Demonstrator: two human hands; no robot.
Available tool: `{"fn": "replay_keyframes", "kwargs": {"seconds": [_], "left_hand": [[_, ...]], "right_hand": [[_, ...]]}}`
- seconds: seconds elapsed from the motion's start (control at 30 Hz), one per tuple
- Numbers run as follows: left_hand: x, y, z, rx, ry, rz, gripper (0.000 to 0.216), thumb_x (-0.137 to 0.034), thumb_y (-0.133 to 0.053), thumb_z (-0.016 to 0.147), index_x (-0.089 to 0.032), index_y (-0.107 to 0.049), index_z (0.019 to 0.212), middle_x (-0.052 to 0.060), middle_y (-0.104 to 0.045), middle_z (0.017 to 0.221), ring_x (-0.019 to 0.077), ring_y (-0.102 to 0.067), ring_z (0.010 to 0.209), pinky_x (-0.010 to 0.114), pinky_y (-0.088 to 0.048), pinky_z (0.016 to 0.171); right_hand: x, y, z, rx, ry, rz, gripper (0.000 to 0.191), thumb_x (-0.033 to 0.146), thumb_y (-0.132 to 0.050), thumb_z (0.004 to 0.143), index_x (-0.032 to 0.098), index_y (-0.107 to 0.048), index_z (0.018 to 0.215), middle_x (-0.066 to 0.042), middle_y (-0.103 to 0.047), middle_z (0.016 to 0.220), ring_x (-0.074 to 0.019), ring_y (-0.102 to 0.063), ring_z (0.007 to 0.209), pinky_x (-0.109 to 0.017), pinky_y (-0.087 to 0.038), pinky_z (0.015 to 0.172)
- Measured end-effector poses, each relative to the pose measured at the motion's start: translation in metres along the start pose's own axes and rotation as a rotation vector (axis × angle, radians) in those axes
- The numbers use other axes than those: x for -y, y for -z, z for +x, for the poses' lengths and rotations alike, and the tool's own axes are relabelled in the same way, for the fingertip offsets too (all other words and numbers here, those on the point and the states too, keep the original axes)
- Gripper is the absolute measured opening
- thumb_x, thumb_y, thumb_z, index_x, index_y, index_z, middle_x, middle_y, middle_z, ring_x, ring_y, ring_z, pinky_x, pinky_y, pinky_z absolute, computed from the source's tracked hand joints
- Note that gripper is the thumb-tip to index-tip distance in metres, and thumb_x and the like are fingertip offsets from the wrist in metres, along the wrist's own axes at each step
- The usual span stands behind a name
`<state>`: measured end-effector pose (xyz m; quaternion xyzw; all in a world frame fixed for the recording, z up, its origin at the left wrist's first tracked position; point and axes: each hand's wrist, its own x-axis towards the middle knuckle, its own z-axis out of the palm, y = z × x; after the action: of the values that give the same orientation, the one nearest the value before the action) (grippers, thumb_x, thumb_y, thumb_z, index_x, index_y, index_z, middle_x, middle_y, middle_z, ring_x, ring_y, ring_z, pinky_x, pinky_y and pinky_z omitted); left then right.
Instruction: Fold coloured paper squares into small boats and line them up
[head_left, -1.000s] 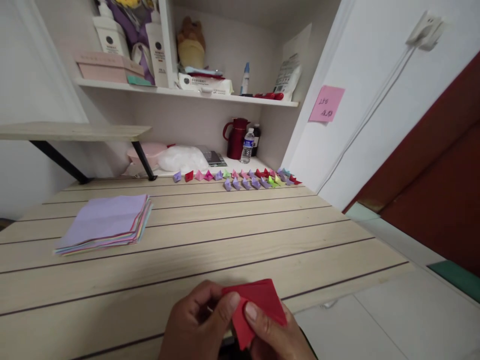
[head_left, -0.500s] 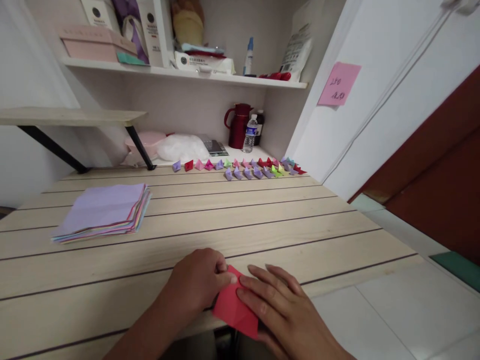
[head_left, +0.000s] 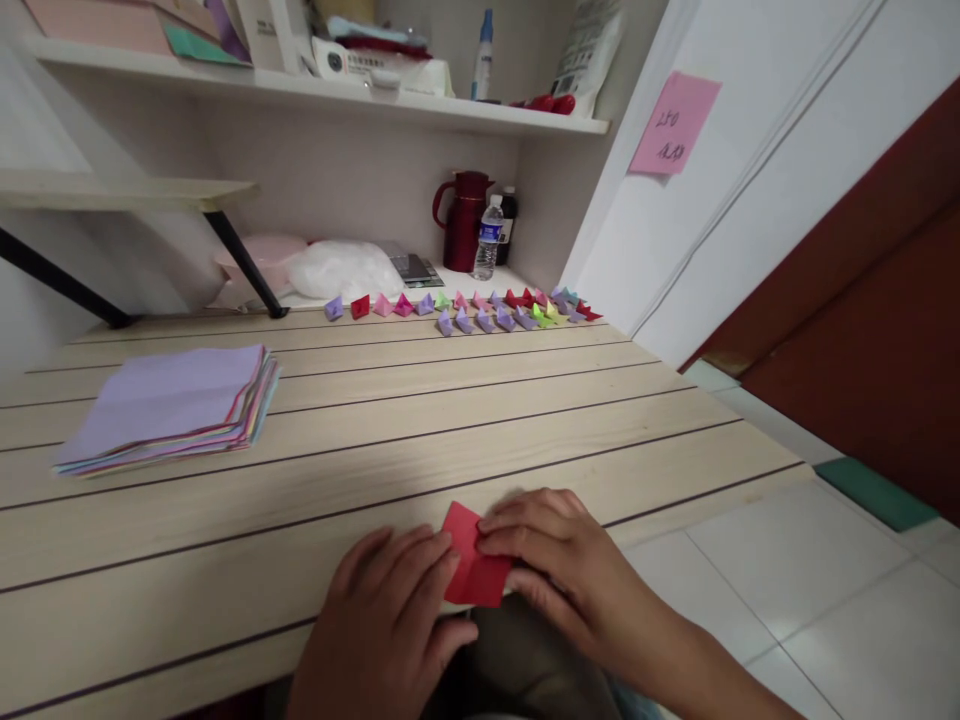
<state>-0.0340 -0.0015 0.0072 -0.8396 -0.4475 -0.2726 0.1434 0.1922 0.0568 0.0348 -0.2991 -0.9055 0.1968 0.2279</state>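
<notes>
A folded piece of red paper lies at the front edge of the table, its lower part jutting over the edge. My left hand rests on the paper's left side, fingertips pressing it and thumb apart below. On the other side, my right hand grips the paper, fingers on top and thumb near its lower right corner. A crease runs across the red paper between the hands.
A stack of coloured paper sheets sits at the left. Small folded paper pieces in several colours stand in rows at the back. Behind them are a dark red jug, a water bottle and a white plastic bag.
The red paper looks smaller and turned, with a new fold. My left hand has gone from a pinch at its top to lying on its left side; my right hand has shifted up its right side.
</notes>
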Motion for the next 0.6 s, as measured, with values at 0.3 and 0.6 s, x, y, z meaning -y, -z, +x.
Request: {"fn": "replay_keyframes", "kwargs": {"seconds": [0.3,0.6], "left_hand": [[-0.007,-0.001,0.009,-0.04,0.349,-0.183,0.014,-0.019,-0.051,0.092,-0.022,-0.064,0.088,0.002,-0.072,0.094,0.0197,-0.066,0.089,0.04,-0.05,0.081],[-0.013,-0.013,0.011,-0.018,0.426,0.022,0.009,-0.02,-0.055,0.09,-0.021,-0.063,0.088,0.008,-0.071,0.102,0.0285,-0.064,0.097,0.049,-0.046,0.081]], "right_hand": [[-0.006,-0.008,0.01,-0.081,-0.169,0.105,0.005,0.019,-0.056,0.093,0.021,-0.057,0.089,-0.009,-0.056,0.119,-0.0233,-0.055,0.112,-0.037,-0.047,0.094],[0.0,-0.015,0.012,-0.109,-0.213,-0.114,0.003,0.02,-0.057,0.091,0.02,-0.055,0.089,-0.012,-0.054,0.123,-0.0285,-0.054,0.109,-0.048,-0.046,0.093]]}}
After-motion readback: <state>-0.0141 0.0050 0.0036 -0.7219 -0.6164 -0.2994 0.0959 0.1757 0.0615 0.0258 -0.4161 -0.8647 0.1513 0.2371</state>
